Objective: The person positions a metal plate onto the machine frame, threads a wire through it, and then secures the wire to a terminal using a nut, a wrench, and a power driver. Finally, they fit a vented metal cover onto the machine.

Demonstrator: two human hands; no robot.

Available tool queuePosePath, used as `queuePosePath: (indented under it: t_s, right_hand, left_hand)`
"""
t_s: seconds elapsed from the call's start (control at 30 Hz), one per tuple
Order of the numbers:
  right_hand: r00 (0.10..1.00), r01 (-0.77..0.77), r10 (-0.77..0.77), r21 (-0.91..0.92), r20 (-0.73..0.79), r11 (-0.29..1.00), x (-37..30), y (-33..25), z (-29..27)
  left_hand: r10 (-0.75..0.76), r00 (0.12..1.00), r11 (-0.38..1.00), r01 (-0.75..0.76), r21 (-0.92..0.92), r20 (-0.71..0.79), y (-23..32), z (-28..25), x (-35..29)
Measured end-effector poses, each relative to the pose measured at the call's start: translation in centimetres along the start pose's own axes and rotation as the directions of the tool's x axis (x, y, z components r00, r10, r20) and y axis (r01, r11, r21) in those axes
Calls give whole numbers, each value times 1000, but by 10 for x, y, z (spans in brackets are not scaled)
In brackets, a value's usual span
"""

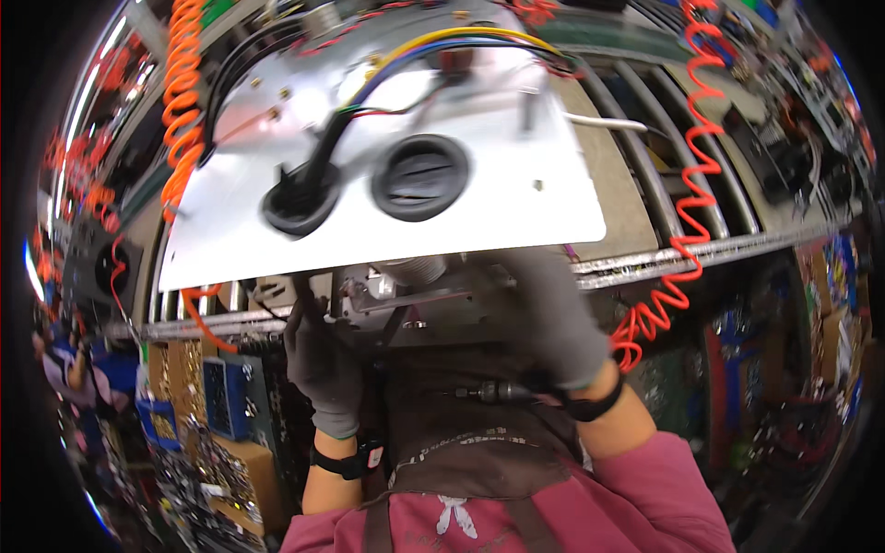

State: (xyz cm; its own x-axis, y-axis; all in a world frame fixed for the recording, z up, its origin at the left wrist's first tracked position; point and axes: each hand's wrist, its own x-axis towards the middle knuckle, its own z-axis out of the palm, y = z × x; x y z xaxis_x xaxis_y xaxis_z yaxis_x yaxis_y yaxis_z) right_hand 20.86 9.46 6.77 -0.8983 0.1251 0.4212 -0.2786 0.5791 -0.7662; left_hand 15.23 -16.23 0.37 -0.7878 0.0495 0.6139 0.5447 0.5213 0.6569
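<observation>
A white metal panel (516,207) stands tilted before me, with a black round cable fitting (301,210) and a black round socket (421,178) on it. A thick black cable rises from the fitting and splits into coloured wires (461,37). My left hand (323,364), in a grey glove, is raised below the panel's lower edge; its fingers are dark and partly hidden. My gloved right hand (548,318) reaches up to the panel's lower right edge, smeared by motion, fingertips hidden. By my right wrist lies a dark driver-like tool (502,393); whether the hand holds it is unclear.
Under the panel is a metal assembly with a ribbed silver cylinder (415,269). Metal rollers (659,152) and a rail run behind. Orange coiled hoses (182,92) hang left, red ones (696,166) right. Blue bins (224,398) and cardboard boxes stand lower left.
</observation>
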Motion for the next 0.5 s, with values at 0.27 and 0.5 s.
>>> queuePosePath:
  t_s: [0.27, 0.5]
  right_hand:
    - [971, -173, 179, -55, 156, 983, -19, 16, -17]
    - [932, -282, 258, 65, 253, 957, -25, 20, -13]
  left_hand:
    - [-103, 994, 974, 111, 200, -46, 16, 11, 5]
    - [-25, 997, 949, 46, 311, -68, 10, 17, 10]
